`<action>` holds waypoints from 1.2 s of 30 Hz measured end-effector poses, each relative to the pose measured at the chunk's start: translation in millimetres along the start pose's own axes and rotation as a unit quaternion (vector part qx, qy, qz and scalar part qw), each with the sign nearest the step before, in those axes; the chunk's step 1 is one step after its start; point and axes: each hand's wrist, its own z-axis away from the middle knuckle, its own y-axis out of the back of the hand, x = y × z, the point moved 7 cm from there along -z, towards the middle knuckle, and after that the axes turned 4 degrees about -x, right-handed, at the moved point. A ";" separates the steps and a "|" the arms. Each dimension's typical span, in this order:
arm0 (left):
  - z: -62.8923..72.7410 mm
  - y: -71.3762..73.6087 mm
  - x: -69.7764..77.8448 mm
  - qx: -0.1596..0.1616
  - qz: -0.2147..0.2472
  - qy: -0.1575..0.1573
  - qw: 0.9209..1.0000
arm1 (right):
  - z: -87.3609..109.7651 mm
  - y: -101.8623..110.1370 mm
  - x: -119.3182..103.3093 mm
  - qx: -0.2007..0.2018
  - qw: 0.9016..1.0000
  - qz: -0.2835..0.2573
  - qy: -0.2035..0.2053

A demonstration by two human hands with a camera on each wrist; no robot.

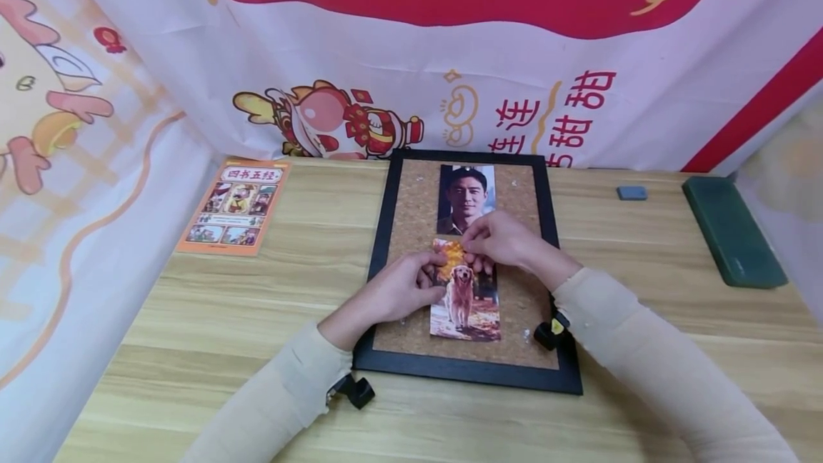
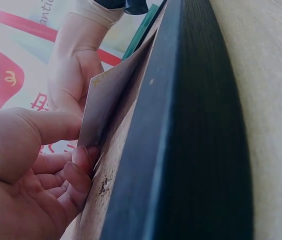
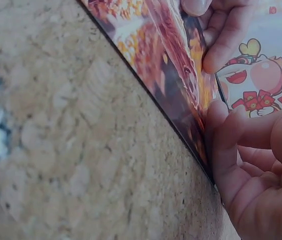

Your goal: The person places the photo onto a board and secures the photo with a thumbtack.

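A photo of a golden dog among autumn leaves [image 1: 460, 299] lies over the lower half of a black-framed corkboard [image 1: 527, 291]. Its upper end is lifted off the cork, as the left wrist view shows from the side. My left hand [image 1: 405, 284] holds the photo's left edge between thumb and fingers. At the top edge, my right hand [image 1: 504, 241] pinches the photo with thumb and forefinger; whether a pin is also in those fingers cannot be seen. Just above, a portrait photo [image 1: 467, 191] is on the cork, partly covered by the right hand.
Small clear pins [image 1: 526, 335] stand near the corkboard's corners. An orange booklet [image 1: 234, 207] lies to the left. At the right are a small blue eraser-like block [image 1: 632, 193] and a dark green case [image 1: 734, 232]. A printed cloth [image 1: 373, 41] hangs behind the table.
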 end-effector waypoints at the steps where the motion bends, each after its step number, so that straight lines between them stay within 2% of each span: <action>1: -0.3 -0.2 0.0 -0.001 0.001 0.000 1.000 | -0.1 0.2 0.5 0.000 1.000 0.000 -0.001; 15: -0.9 0.4 1.5 0.001 0.002 0.009 1.000 | -1.5 0.8 0.1 -0.013 1.000 -0.025 -0.007; 20: -2.6 -1.1 0.8 0.001 0.002 0.007 1.000 | -2.3 2.0 -0.8 -0.009 1.000 0.001 -0.029; 26: -3.9 -2.9 1.6 0.007 -0.011 0.000 1.000 | -1.6 4.3 0.2 0.012 0.997 0.064 -0.041; 30: -3.1 -2.5 1.9 0.012 -0.027 0.004 1.000 | -0.8 5.1 5.8 0.017 0.995 0.073 -0.058; 33: -5.9 -2.9 -2.2 0.013 -0.036 0.002 0.999 | -0.6 5.6 9.3 0.016 0.995 0.062 -0.070; 36: -12.6 -5.9 -14.4 0.012 -0.053 -0.003 0.999 | -1.5 6.2 11.0 0.015 0.995 0.060 -0.075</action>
